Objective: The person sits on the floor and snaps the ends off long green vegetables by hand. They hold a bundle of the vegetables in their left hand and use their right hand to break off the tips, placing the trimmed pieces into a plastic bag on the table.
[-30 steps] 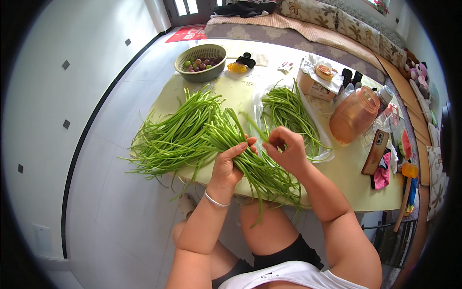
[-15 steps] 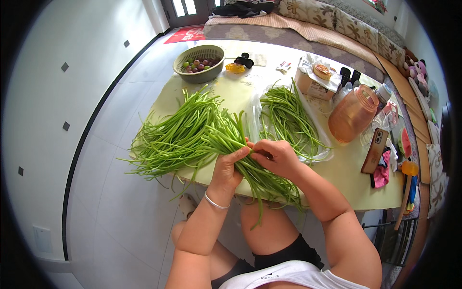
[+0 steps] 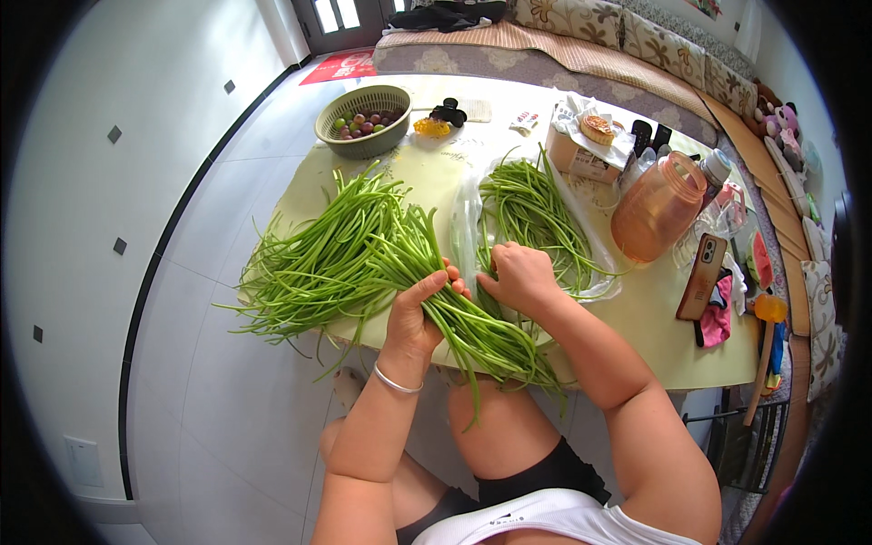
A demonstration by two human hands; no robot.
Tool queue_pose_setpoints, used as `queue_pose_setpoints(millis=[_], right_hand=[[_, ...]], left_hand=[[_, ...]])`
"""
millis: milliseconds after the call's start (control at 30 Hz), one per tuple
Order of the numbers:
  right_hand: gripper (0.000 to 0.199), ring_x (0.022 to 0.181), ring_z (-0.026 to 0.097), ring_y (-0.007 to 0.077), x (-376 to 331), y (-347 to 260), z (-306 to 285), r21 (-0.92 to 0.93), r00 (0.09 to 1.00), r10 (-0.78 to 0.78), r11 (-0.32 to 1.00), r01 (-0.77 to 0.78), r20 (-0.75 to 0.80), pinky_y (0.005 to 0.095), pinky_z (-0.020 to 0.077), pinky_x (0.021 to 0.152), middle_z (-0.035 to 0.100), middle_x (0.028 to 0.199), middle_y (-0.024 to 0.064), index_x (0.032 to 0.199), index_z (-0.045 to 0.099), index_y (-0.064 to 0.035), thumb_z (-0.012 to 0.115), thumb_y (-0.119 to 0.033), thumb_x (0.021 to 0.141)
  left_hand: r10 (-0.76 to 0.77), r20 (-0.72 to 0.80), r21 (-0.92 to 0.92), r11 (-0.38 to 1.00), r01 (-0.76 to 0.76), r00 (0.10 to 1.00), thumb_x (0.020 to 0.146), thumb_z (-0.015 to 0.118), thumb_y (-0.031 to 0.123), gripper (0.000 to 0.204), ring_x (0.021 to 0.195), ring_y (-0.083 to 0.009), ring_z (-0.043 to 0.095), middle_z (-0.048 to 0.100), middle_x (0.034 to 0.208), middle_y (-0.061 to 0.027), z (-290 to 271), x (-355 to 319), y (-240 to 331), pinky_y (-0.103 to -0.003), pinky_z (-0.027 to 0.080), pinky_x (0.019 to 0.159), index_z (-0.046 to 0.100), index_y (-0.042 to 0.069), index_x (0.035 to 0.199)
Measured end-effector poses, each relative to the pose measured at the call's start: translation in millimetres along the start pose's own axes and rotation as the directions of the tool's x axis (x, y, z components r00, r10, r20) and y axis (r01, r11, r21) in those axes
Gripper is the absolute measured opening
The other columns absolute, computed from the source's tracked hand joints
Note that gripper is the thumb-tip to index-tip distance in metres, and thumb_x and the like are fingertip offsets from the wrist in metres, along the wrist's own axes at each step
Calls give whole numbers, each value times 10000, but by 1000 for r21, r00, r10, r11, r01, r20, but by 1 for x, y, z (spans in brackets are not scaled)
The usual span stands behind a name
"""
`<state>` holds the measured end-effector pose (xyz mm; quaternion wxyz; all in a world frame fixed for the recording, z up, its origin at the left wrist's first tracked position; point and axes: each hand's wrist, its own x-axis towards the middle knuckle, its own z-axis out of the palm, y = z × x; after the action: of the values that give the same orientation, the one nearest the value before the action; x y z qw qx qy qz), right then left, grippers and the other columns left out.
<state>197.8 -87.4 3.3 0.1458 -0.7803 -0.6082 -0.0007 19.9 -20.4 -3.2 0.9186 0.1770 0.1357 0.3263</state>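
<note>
My left hand [image 3: 420, 313] is wrapped round a bunch of long green vegetable stems [image 3: 472, 331], whose far ends fan out over the pile and whose near ends hang past the table's front edge. To its left lies a big loose pile of the same stems [image 3: 318, 245]. My right hand [image 3: 520, 277] is closed, fingertips pinched downward, over the near left edge of a clear plastic bag [image 3: 465, 218]. More green stems [image 3: 536, 209] lie in that bag. Whatever the right fingers pinch, if anything, is hidden.
On the pale yellow table [image 3: 649, 354], a basket [image 3: 386, 143] of grapes stands far left, near a black hair claw [image 3: 449, 113]. At the right are a box [image 3: 581, 162] with a round pastry [image 3: 597, 129], an orange jug [image 3: 658, 209], a phone [image 3: 702, 277] and pink cloth [image 3: 716, 320].
My right hand has left the held bunch and moved up and slightly right to the bag's edge. My left hand keeps its hold on the stems. The whole view has shifted slightly.
</note>
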Motion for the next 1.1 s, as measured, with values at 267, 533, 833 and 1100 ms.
queue_pose_setpoints(millis=[267, 533, 833, 1100], right_hand=[[221, 680, 636, 292, 1, 9, -15, 436, 965, 252, 878, -196, -73, 389, 501, 634, 656, 745, 122, 767, 633, -35, 662, -253, 784], [144, 534, 515, 109, -10, -11, -27, 754, 957, 172, 653, 67, -233, 270, 438, 524, 582, 645, 45, 770, 580, -18, 707, -85, 770], [173, 620, 567, 157, -17, -26, -22, 664, 957, -138, 694, 277, -255, 280, 452, 562, 605, 706, 41, 778, 562, -32, 731, -58, 753], [112, 668, 593, 87, -14, -19, -19, 916, 998, -42, 400, -18, 38, 265, 477, 604, 659, 725, 65, 844, 661, 7, 640, -92, 892]], left_hand=[[-27, -19, 26, 999, 27, 999, 806, 659, 7, 215, 768, -207, 644, 657, 950, -153, -4, 0, 1, -404, 535, 806, 623, -4, 1018], [-37, -32, -34, 999, 36, 999, 817, 624, -3, 153, 983, -300, 655, 657, 1092, -206, 1, 1, 1, -452, 499, 969, 646, 0, 968], [-84, 19, 8, 996, 84, 996, 818, 639, 52, 280, 1045, -280, 624, 657, 1092, -182, -5, 0, 3, -395, 469, 990, 622, -83, 1062], [44, 0, 75, 996, -44, 999, 801, 657, 26, 267, 968, -266, 650, 658, 1069, -201, 9, -5, 3, -372, 512, 924, 639, -83, 1044]])
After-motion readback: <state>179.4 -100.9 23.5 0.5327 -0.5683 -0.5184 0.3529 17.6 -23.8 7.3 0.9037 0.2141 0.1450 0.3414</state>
